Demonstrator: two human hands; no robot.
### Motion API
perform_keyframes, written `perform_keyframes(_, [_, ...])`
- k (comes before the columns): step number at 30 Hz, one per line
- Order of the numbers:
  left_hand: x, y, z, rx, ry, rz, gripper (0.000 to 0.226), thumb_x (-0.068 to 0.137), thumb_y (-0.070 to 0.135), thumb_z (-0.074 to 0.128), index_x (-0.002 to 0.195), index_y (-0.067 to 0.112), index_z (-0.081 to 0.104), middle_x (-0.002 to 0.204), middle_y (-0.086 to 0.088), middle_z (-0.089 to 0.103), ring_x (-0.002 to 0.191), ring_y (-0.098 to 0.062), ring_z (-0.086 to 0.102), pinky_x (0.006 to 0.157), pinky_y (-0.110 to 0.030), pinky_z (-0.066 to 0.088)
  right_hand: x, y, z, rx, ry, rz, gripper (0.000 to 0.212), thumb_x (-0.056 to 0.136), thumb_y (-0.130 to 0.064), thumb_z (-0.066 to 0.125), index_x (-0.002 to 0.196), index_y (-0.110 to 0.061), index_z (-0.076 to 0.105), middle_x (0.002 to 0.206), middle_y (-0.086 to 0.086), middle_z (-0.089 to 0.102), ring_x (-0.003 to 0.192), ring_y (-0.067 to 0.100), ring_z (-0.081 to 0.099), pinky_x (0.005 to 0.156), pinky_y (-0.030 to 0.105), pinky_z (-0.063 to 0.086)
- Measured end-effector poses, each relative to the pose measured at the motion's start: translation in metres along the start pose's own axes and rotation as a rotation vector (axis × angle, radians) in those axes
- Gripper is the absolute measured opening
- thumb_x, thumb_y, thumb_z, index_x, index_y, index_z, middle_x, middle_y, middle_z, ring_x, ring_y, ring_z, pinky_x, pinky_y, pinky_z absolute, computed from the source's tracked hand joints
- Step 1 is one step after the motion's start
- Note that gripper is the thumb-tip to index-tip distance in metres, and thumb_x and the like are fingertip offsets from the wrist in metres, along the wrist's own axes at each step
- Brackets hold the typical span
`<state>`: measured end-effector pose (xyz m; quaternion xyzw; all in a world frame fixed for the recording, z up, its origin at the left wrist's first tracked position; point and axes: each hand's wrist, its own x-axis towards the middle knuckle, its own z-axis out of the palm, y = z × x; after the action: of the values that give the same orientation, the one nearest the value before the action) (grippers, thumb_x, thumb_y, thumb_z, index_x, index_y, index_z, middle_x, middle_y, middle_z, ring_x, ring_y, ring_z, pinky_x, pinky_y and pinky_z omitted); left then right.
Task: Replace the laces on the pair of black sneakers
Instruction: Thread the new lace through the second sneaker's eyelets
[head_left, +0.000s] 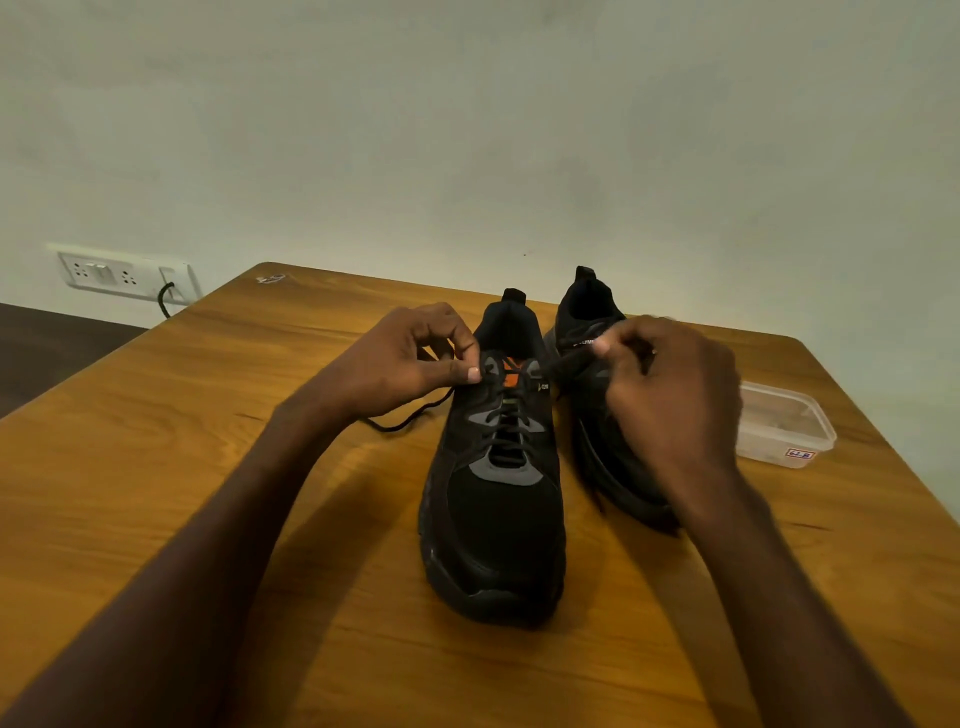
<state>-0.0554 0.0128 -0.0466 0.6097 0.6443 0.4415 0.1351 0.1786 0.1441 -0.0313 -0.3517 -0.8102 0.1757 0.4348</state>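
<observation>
Two black sneakers stand on a wooden table, toes toward me. The nearer sneaker is in the middle, laced with a dark lace over grey eyelet panels and an orange tongue patch. My left hand pinches the lace at the top left eyelet; its loose end trails left across the table. My right hand, blurred, pinches the lace's other end just right of the tongue. It covers much of the second sneaker, which stands behind and to the right.
A clear plastic lidded box with a small label sits at the table's right edge. A wall socket panel with a black cable plugged in is at the far left. The wall rises right behind the table.
</observation>
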Motion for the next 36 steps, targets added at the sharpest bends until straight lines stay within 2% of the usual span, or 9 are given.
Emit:
perform_keyframes(3, [-0.001, 0.004, -0.001, 0.004, -0.015, 0.007, 0.007, 0.090, 0.021, 0.080, 0.089, 0.019, 0.074, 0.101, 0.003, 0.067, 0.095, -0.020, 0.066, 0.087, -0.051, 0.059, 0.003, 0.004, -0.003, -0.103, 0.091, -0.038, 0.010, 0.099, -0.034, 0.066, 0.105, -0.028, 0.070, 0.101, -0.015, 0.061, 0.099, 0.013, 0.060, 0.072, 0.027, 0.041])
perform_keyframes(8, [-0.001, 0.007, 0.000, 0.005, -0.019, 0.006, 0.006, 0.092, 0.016, 0.079, 0.089, 0.017, 0.074, 0.100, 0.002, 0.069, 0.096, -0.020, 0.068, 0.086, -0.045, 0.058, -0.007, -0.009, 0.009, -0.160, -0.264, -0.158, 0.027, 0.093, -0.048, 0.069, 0.115, -0.033, 0.074, 0.114, -0.013, 0.068, 0.111, 0.011, 0.055, 0.088, 0.032, 0.048])
perform_keyframes(13, [-0.002, 0.009, -0.002, -0.005, -0.031, 0.004, 0.008, 0.093, 0.010, 0.076, 0.086, 0.013, 0.073, 0.095, -0.002, 0.070, 0.092, -0.018, 0.068, 0.084, -0.035, 0.054, -0.004, -0.003, 0.001, -0.132, -0.046, 0.066, 0.014, 0.096, -0.040, 0.071, 0.107, -0.034, 0.079, 0.101, -0.011, 0.076, 0.085, 0.008, 0.063, 0.066, 0.023, 0.042])
perform_keyframes(16, [-0.002, 0.011, 0.000, -0.016, -0.016, 0.001, 0.007, 0.093, 0.007, 0.075, 0.087, 0.009, 0.071, 0.089, -0.005, 0.071, 0.084, -0.017, 0.067, 0.078, -0.032, 0.051, -0.001, 0.001, -0.001, -0.192, -0.067, 0.054, 0.020, 0.097, -0.032, 0.071, 0.117, -0.032, 0.076, 0.111, -0.006, 0.076, 0.100, 0.016, 0.067, 0.077, 0.030, 0.050])
perform_keyframes(18, [-0.001, 0.011, 0.000, -0.035, -0.017, 0.002, 0.007, 0.093, 0.007, 0.075, 0.089, 0.007, 0.070, 0.087, -0.010, 0.071, 0.080, -0.026, 0.067, 0.074, -0.039, 0.053, -0.001, -0.003, 0.000, -0.137, -0.125, -0.035, 0.029, 0.096, -0.035, 0.071, 0.125, -0.032, 0.071, 0.114, -0.009, 0.073, 0.110, 0.017, 0.063, 0.088, 0.036, 0.053])
perform_keyframes(22, [-0.003, 0.012, -0.001, -0.072, -0.020, -0.008, 0.006, 0.093, 0.004, 0.075, 0.091, 0.004, 0.069, 0.088, -0.016, 0.072, 0.086, -0.043, 0.068, 0.080, -0.064, 0.056, -0.007, -0.008, 0.008, -0.146, -0.234, -0.109, 0.030, 0.094, -0.046, 0.070, 0.123, -0.039, 0.072, 0.109, -0.008, 0.070, 0.105, 0.014, 0.058, 0.086, 0.035, 0.052])
perform_keyframes(29, [-0.003, 0.010, -0.005, -0.092, -0.027, -0.021, 0.009, 0.094, 0.008, 0.075, 0.094, 0.001, 0.069, 0.084, -0.018, 0.073, 0.080, -0.040, 0.071, 0.080, -0.061, 0.058, -0.008, -0.011, 0.008, -0.229, -0.178, -0.063, 0.018, 0.096, -0.050, 0.067, 0.102, -0.038, 0.079, 0.097, -0.010, 0.074, 0.096, 0.012, 0.065, 0.079, 0.033, 0.054])
perform_keyframes(33, [-0.004, 0.012, -0.005, -0.156, -0.015, -0.028, 0.011, 0.099, 0.011, 0.069, 0.097, 0.001, 0.068, 0.074, -0.017, 0.070, 0.065, -0.030, 0.068, 0.066, -0.044, 0.056, -0.008, -0.023, -0.012, 0.207, -0.345, -0.091, 0.026, 0.094, -0.045, 0.071, 0.074, -0.030, 0.078, 0.066, -0.012, 0.072, 0.068, 0.003, 0.070, 0.066, 0.021, 0.054])
perform_keyframes(36, [-0.004, 0.017, -0.005, -0.194, -0.012, 0.013, 0.025, 0.105, 0.019, 0.061, 0.092, 0.001, 0.071, 0.077, -0.015, 0.071, 0.069, -0.028, 0.067, 0.068, -0.040, 0.052, -0.012, -0.033, -0.016, 0.509, -0.608, -0.103, 0.014, 0.098, -0.018, 0.067, 0.100, -0.023, 0.080, 0.088, -0.009, 0.078, 0.089, 0.004, 0.074, 0.082, 0.016, 0.054])
